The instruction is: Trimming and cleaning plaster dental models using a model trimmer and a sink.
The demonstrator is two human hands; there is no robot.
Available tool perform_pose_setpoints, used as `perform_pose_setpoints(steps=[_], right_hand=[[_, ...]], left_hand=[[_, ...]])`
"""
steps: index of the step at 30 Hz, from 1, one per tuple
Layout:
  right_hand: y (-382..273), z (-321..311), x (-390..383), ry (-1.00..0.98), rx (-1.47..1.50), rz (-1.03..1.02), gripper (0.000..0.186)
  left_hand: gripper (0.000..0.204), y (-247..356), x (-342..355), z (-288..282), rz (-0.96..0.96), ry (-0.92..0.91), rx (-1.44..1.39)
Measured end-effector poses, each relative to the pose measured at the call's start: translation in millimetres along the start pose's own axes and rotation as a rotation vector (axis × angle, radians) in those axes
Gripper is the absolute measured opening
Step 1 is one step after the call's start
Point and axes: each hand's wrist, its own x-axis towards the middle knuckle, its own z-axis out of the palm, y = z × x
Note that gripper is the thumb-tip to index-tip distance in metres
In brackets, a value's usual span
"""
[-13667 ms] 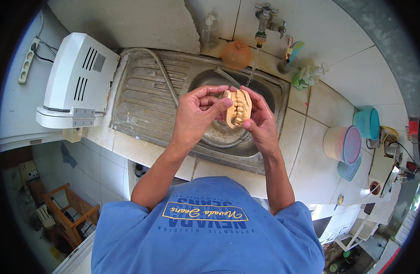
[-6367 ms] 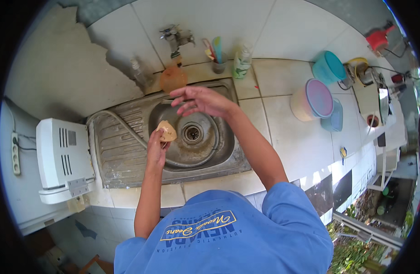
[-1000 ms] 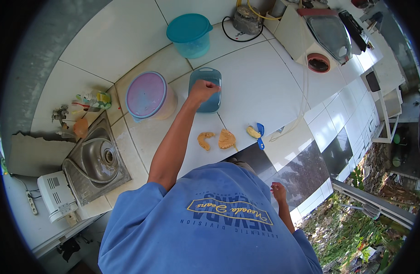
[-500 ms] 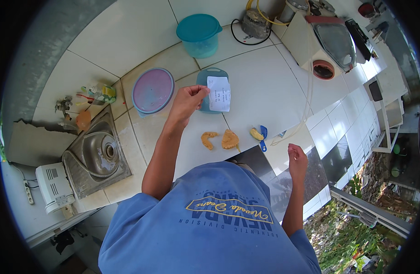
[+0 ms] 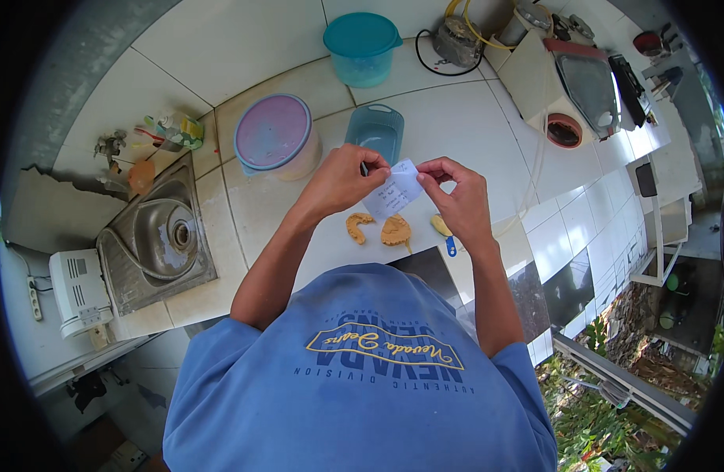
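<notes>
A small white paper slip (image 5: 393,195) with handwriting is stretched between my two hands above the counter. My left hand (image 5: 342,181) pinches its upper left edge, and my right hand (image 5: 461,200) pinches it at the upper right. Below the slip lie a tan horseshoe-shaped dental cast (image 5: 356,229) and a fuller, rounded tan dental cast (image 5: 396,231). Partly covered by my right hand is a blue-handled dental impression tray (image 5: 451,247) with yellowish material (image 5: 439,225) on it. Just beyond my hands sits a teal plastic tray (image 5: 386,118), its near end hidden.
A tub with a purple lid (image 5: 273,138) and a teal-lidded tub (image 5: 362,38) stand on the white tiled counter. A metal sink (image 5: 114,275) is at left. At far right is a white box with a round port (image 5: 564,130) and a window; a clear hose (image 5: 538,161) hangs nearby.
My right hand has risen from the lower right and taken the slip's other edge. The slip has come nearer and tilted, uncovering the teal tray. The view has shifted slightly.
</notes>
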Motion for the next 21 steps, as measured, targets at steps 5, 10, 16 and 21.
perform_pose_setpoints(steps=[5,10,16,21], right_hand=[[10.8,-0.8,-0.9,0.057,0.132,0.108,0.015],[16.7,-3.8,-3.2,0.097,0.229,0.167,0.015],[16.6,-5.1,-3.6,0.082,0.272,0.153,0.014],[15.9,-4.8,-4.3,0.071,0.287,0.146,0.014]], left_hand=[[0.02,-7.0,-11.2,-1.4,0.014,0.077,-0.024],[0.017,-18.9,-22.4,-2.0,-0.054,0.093,-0.101],[0.015,-20.6,-28.5,1.2,-0.072,0.089,-0.177],[0.015,-18.2,-31.4,0.5,-0.074,0.116,-0.206]])
